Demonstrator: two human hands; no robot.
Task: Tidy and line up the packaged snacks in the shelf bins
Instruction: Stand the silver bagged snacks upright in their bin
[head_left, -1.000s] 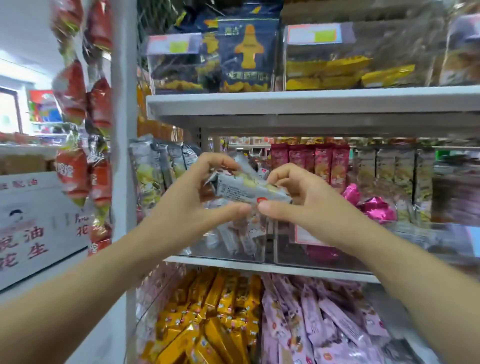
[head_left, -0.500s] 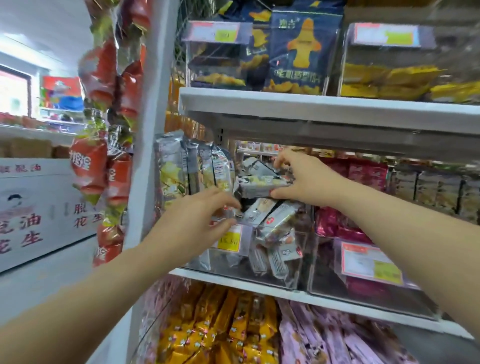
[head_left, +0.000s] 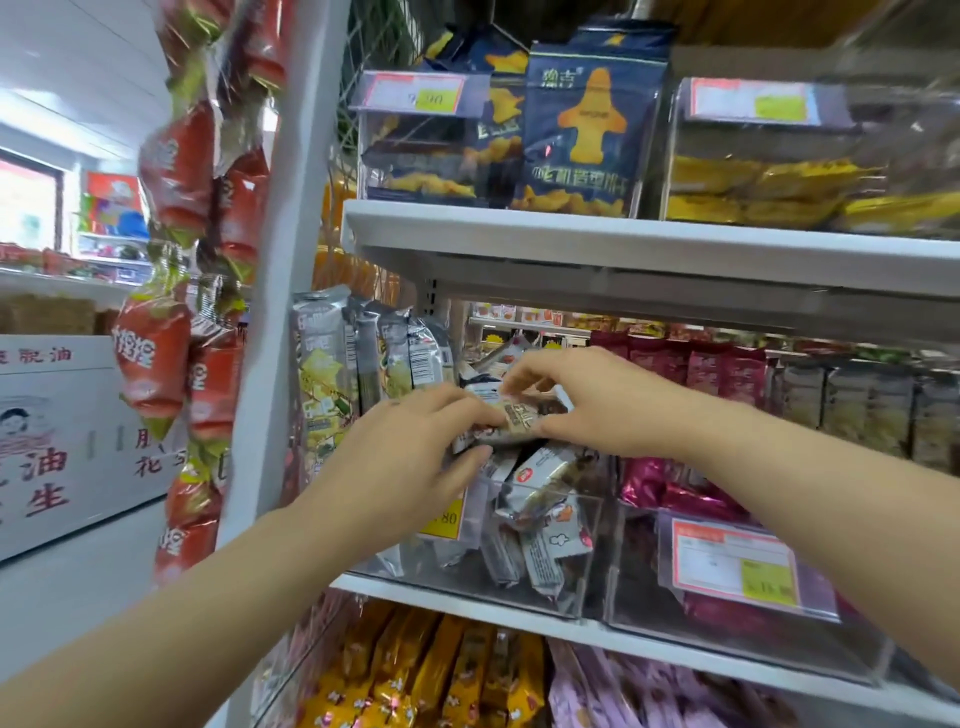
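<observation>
A clear plastic bin on the middle shelf holds several small silver snack packets lying in a jumble. Above the bin my left hand and my right hand meet on one silver packet. My left fingers and thumb pinch its left end, and my right fingers curl around its right end. More silver packs stand upright at the left of the bin.
A neighbouring clear bin holds magenta packets and carries a price tag. The upper shelf has blue and yellow snack bags. Orange and pink packets fill the lower bins. Red snack strips hang on the white post at left.
My left hand has risen from the bin's front to join my right hand on a packet above the bin. The camera has moved closer to the shelf.
</observation>
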